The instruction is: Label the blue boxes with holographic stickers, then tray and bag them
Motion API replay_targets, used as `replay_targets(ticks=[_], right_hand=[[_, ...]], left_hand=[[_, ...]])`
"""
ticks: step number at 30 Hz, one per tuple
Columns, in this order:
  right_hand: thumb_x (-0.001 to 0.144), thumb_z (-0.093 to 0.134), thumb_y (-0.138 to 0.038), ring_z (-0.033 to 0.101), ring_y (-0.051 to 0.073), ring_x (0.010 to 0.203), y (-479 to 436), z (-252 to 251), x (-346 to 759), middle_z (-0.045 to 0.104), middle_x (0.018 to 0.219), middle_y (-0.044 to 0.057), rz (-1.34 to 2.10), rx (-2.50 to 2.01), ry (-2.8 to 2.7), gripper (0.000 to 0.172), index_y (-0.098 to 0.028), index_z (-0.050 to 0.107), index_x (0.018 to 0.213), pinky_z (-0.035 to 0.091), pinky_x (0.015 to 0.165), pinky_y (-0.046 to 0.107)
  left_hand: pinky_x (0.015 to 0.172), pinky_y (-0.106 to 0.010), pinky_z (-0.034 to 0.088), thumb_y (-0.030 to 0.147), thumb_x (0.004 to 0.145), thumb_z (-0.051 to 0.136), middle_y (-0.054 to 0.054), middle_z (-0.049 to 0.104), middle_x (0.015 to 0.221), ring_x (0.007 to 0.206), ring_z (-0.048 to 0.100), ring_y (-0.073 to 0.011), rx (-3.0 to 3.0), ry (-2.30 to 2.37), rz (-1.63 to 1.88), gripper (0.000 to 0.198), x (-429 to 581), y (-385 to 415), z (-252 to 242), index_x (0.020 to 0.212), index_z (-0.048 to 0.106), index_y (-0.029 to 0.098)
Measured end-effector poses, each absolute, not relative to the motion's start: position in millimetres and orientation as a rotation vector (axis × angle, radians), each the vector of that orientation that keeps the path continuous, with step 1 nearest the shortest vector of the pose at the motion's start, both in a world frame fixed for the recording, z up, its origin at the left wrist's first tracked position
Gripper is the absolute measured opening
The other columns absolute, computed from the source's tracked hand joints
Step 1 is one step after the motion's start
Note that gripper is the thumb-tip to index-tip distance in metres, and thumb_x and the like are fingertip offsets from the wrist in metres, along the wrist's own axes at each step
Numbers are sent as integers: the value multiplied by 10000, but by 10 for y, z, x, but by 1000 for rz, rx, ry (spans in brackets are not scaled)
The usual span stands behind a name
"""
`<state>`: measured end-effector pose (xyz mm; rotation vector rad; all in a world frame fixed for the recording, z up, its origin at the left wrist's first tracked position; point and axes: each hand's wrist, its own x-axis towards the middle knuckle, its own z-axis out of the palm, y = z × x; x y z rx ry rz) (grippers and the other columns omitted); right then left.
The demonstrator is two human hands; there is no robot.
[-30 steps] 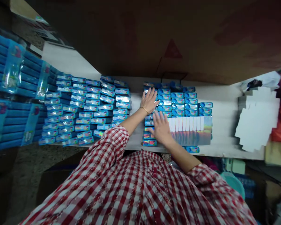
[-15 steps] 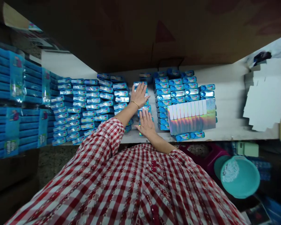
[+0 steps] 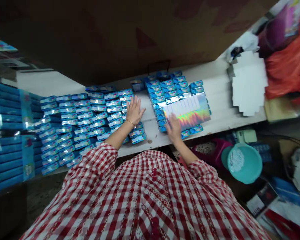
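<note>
My left hand [image 3: 135, 111], with fingers spread, presses against the right side of a column of small blue boxes [image 3: 138, 138] on the white table. Nothing is gripped in it. My right hand [image 3: 174, 129] reaches over the near left corner of a shiny rainbow-silver sheet [image 3: 190, 110] with a row of pale strips. Its fingers look stretched out but are slightly blurred. Beneath that sheet stand more blue boxes [image 3: 168, 88] in rows. Many other blue boxes [image 3: 82, 115] are lined up in stacked columns to the left of my left hand.
A big brown carton [image 3: 130, 36] overhangs the far side. At the left are wrapped blue packs [image 3: 10, 116]. White card sheets [image 3: 250, 83] are piled at the right, beside a red plastic bag [image 3: 287, 70]. Below the table edge sits a turquoise tub [image 3: 250, 163].
The column of boxes between my hands has shifted left against the others, leaving a gap. My right hand has moved right to the shiny sheet. The view has turned rightward.
</note>
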<state>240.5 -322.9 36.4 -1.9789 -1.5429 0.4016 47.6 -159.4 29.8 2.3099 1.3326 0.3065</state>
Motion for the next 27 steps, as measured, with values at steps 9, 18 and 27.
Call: replay_targets(ticks=[9,18,27], right_hand=[[794,503,-409,631,233,944,-3903,587,4440,681,997,143,119,-2116,-818,405,-115,682,1008,477,908,426],[820,517,-409,624,235,978,-3443,613,4762,676,1020,122,431,-1850,-1301,326,-186,689,987,482,915,446],[849,483,-400,623,218,974,-3585,577,4971,679,1002,113,500,-1877,-1344,310,-193,688,957,480,921,437]], left_hand=[[1072,-387,328,408,868,418,-170,489,1353,1278,424,-238,2205,1223,399,548,1372,-2022,408,1323,432,103],[1102,-481,207,370,914,266,-103,385,1455,1379,264,-242,2120,1857,282,533,1730,-999,577,1407,334,180],[1059,-656,40,416,893,269,-97,433,1422,1380,224,-308,2113,2028,-98,533,1370,-721,565,1379,370,222]])
